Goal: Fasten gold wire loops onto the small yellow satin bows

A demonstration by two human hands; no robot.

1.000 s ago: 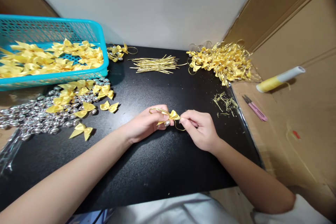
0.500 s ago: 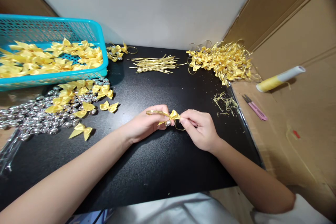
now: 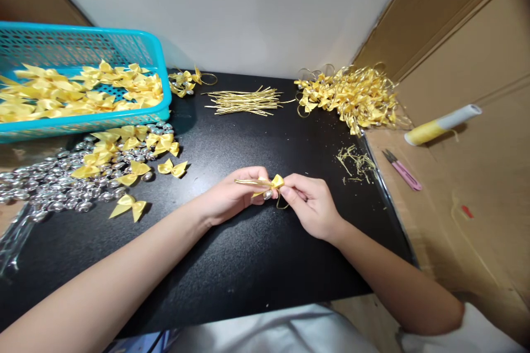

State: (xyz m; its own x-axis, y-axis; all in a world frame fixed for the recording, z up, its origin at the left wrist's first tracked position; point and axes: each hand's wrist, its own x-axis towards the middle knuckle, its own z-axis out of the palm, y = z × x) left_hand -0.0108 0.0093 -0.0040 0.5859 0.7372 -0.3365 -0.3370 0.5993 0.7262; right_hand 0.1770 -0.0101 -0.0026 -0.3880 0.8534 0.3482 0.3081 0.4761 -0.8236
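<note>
Between closed fingers of the left hand (image 3: 234, 194), holding a yellow satin bow (image 3: 277, 181), with a silver bead (image 3: 267, 194) just below it and a gold cord loop (image 3: 248, 181) extending back over this hand. With closed fingers of the right hand (image 3: 310, 201), pinching the right edge of the same bow; cannot tell about any cord caught under these fingertips. Located on the near side of the bundle of gold cords (image 3: 246, 102), well apart from it, above the black surface (image 3: 232, 138).

Compared with one second ago, changed only a little: turned the loop from an open ring to almost edge-on, and shifted the bow slightly rightward, without release by either hand. Still with a curved cord tail (image 3: 282, 207) hanging below the bow, so probably in the middle of adjusting or tightening, not finished with this piece.

Left as before: to the left of the bundle, the turquoise basket (image 3: 103, 119) and, nearer, a heap of silver beads (image 3: 62, 176); to its right, the pile of looped bows (image 3: 354, 99), then, nearer, cord offcuts (image 3: 356, 165) and pink-handled snips (image 3: 403, 172).
</note>
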